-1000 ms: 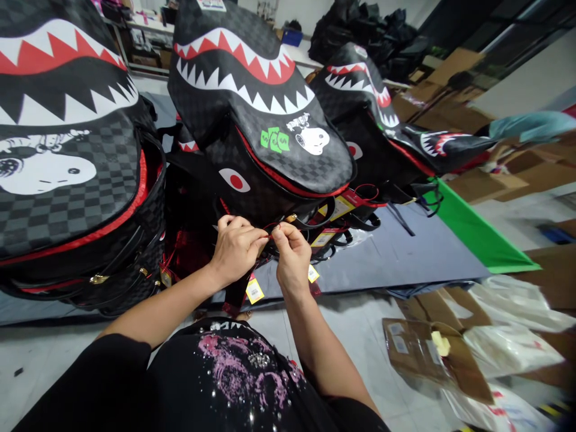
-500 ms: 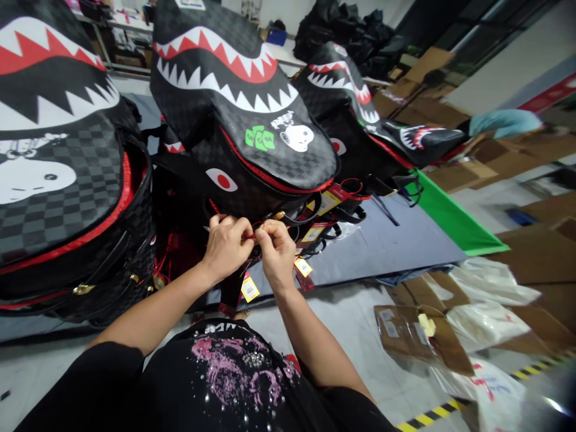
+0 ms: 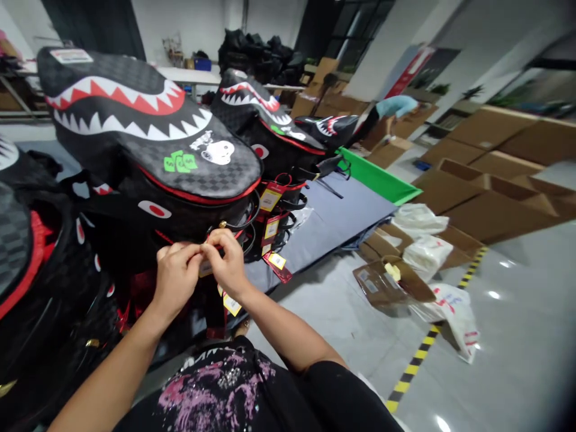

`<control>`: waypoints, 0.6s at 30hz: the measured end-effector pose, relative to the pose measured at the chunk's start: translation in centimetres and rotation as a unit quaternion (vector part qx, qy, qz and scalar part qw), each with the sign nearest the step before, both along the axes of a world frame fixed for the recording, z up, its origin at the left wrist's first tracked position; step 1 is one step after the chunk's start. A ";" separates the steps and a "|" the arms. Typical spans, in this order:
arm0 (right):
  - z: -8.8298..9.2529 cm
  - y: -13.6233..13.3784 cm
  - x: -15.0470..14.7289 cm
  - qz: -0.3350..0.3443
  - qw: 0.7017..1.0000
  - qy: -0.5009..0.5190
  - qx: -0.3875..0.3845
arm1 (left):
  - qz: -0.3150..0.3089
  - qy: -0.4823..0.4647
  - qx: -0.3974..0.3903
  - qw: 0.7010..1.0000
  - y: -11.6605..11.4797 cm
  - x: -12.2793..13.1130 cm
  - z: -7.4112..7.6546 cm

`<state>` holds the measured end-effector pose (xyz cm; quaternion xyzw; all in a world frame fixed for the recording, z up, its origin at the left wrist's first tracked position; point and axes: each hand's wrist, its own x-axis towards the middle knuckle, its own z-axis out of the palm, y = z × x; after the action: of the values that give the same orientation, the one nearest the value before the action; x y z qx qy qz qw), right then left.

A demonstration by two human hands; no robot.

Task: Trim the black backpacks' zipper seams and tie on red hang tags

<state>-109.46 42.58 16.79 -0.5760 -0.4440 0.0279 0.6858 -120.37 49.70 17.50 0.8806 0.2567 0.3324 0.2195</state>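
Note:
Both my hands meet at the front of a black checkered backpack [image 3: 193, 174] with a printed shark mouth, red piping and a red-and-white eye. My left hand [image 3: 176, 277] pinches a thin red tag string [image 3: 206, 242], its fingertips against those of my right hand [image 3: 228, 264]. The right thumb and forefinger are also closed on the string; its ends are hidden by my fingers. Just under the fingertips a yellow-and-white tag [image 3: 206, 269] partly shows. A gold zipper pull [image 3: 222, 224] and a black handle loop sit above my right hand.
Similar backpacks stand at left [image 3: 27, 240] and farther along the grey-covered table [image 3: 342, 207]. Hang tags [image 3: 271, 198] dangle at the table side. Beyond are a green bin [image 3: 382, 180], cardboard boxes [image 3: 490, 192], white plastic bags [image 3: 425, 252] and a bending person [image 3: 396, 107].
The view has swung right, so the backpack and hands appear farther left and more boxes show. My hands remain together at the backpack's front, fingertips still pinched.

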 end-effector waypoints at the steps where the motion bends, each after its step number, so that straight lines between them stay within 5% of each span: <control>1: 0.1 0.0 0.1 0.005 1.000 0.004 0.001 | 0.016 0.002 0.023 1.000 0.1 0.0 0.0; 10: 0.1 0.2 0.3 -0.016 1.000 0.012 0.013 | -0.032 -0.028 0.108 0.993 1.0 0.5 -0.8; 18: 0.4 0.0 0.6 -0.036 0.999 -0.010 0.039 | -0.036 -0.020 0.122 0.992 0.5 0.7 0.2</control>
<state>-108.88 42.61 17.21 -0.5646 -0.4305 -0.0204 0.7039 -119.72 50.15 17.71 0.9027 0.1774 0.3708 0.1271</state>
